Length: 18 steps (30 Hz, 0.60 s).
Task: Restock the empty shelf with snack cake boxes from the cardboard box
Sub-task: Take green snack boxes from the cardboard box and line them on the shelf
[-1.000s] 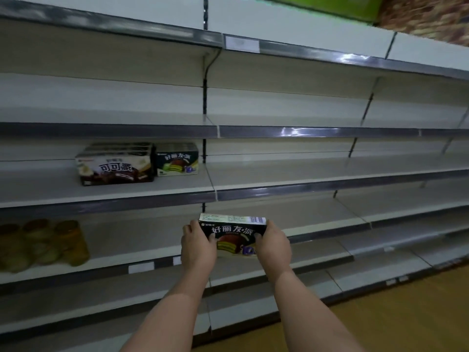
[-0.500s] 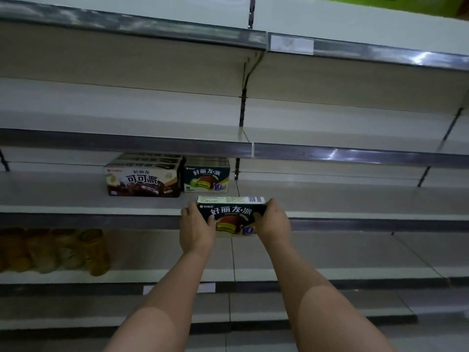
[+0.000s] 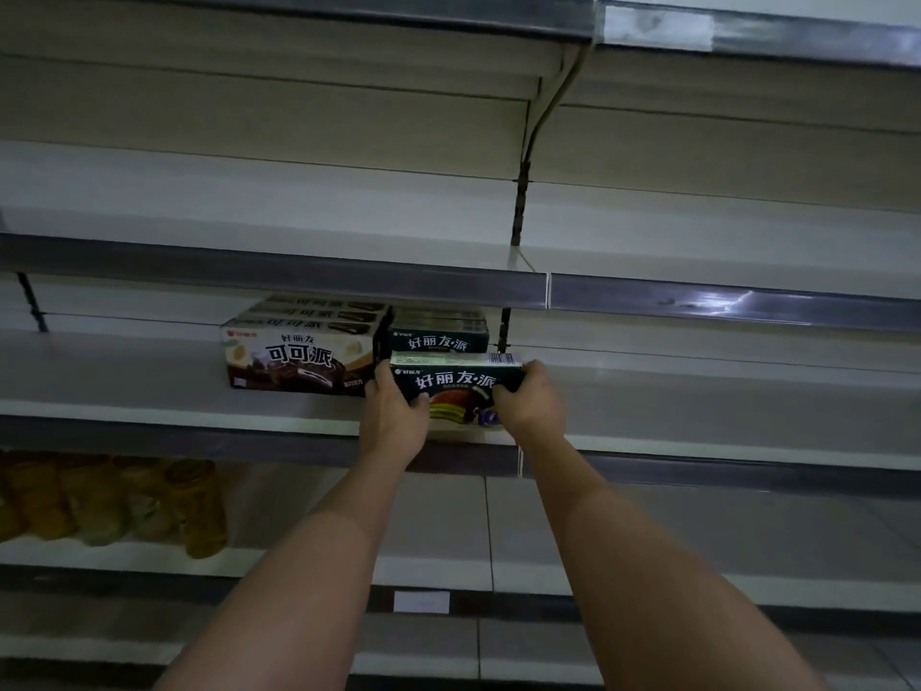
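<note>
I hold a dark green snack cake box (image 3: 456,386) by its two ends over the front part of the middle shelf (image 3: 149,411). My left hand (image 3: 396,416) grips its left end and my right hand (image 3: 531,406) grips its right end. Directly behind it stands a matching green box (image 3: 438,339), partly hidden. To the left of both sits a row of brown cocoa-pie boxes (image 3: 299,359), one behind the other. The cardboard box is out of view.
A metal price rail (image 3: 697,304) of the shelf above runs just over the boxes. An upright post (image 3: 521,211) splits the shelving behind. Yellowish packaged snacks (image 3: 114,501) lie on the lower shelf at left. The middle shelf stretches bare to the right.
Both hands have carried the green box up and forward, from below shelf level to the shelf's front, just ahead of the green box standing there. The view has moved closer.
</note>
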{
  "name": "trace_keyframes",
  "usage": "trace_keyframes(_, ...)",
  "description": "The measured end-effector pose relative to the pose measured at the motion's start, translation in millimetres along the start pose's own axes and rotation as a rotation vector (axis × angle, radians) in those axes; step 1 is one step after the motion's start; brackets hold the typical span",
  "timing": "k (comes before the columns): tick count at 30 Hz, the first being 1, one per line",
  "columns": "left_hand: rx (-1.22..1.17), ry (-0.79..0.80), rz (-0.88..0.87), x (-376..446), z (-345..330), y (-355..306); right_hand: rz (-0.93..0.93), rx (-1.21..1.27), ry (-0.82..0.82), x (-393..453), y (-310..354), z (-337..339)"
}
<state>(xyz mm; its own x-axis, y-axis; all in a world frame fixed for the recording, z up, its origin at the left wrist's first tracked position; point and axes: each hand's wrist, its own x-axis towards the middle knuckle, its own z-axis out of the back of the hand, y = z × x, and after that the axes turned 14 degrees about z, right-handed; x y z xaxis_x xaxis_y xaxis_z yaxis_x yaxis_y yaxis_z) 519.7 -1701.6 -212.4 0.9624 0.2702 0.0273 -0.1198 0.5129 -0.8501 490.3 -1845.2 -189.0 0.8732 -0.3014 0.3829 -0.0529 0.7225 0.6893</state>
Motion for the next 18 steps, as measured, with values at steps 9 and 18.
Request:
trace_keyframes(9,-0.144,0.149,0.023,60,-17,18,-0.067,0.287,-0.082,41,-12,-50)
trace_keyframes(18,-0.089,0.155,0.024,100,-32,20,-0.077,0.223,-0.040,73,-20,-76)
